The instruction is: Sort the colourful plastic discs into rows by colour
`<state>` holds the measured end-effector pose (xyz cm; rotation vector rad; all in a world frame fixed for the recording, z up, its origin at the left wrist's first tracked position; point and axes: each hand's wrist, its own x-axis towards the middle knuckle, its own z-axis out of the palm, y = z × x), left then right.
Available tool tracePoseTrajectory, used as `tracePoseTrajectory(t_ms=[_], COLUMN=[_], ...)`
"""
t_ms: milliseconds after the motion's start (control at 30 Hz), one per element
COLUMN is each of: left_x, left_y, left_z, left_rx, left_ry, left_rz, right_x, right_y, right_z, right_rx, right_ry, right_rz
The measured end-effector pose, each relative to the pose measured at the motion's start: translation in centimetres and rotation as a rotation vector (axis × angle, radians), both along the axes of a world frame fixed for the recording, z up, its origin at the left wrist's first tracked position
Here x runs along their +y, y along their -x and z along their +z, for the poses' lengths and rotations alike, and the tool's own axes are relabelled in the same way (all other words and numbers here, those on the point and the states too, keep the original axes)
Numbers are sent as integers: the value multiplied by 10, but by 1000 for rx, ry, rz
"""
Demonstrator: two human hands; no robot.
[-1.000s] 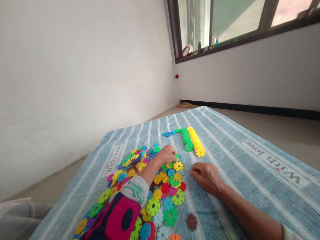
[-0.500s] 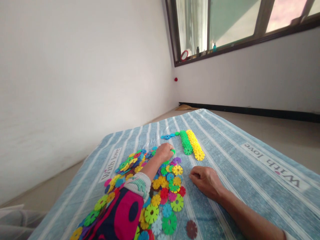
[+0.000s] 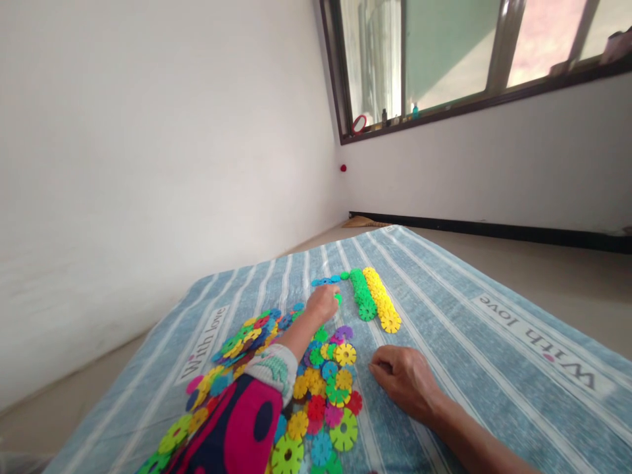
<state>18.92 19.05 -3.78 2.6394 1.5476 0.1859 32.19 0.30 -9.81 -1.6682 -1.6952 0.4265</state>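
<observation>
My left hand (image 3: 322, 303), in a patterned sleeve, is closed on a green notched plastic disc (image 3: 338, 299) at its fingertips, above the far edge of a pile of colored discs (image 3: 316, 380). Beyond it a short row of blue discs (image 3: 326, 281) lies flat, with a green disc (image 3: 345, 276) at its right end. Right of that are an overlapping green row (image 3: 363, 293) and a parallel yellow row (image 3: 381, 297). My right hand (image 3: 407, 378) rests on the cloth right of the pile, its fingers curled into a loose fist with nothing showing in it.
Blue-and-white striped cloth (image 3: 494, 368) covers the table. A white wall (image 3: 172, 131) rises behind and to the left. A window (image 3: 444, 59) is at the upper right, with a round red-rimmed mirror (image 3: 359, 124) and small bottles on its sill. A broom (image 3: 359, 222) lies on the floor beyond.
My left hand, holding the green disc, has moved a little toward the blue row. The view has tilted up slightly, so things sit lower. My right hand stays resting on the cloth.
</observation>
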Motion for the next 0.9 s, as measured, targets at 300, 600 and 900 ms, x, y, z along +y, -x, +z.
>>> tracePoseTrajectory(t_ms=[300,600,900], left_x=[59,77,70], left_y=[-38,-47,-48], left_z=[-7,-14,-13], left_rx=[-69,-81,-42], left_ry=[-32,-16,-68], left_rz=[62,30,26], right_x=[-1,0,2], right_y=[1,2,1], right_z=[-1,2,-2], right_rx=[0,20,11], right_ry=[11,10,1], right_rz=[-5,-5,0])
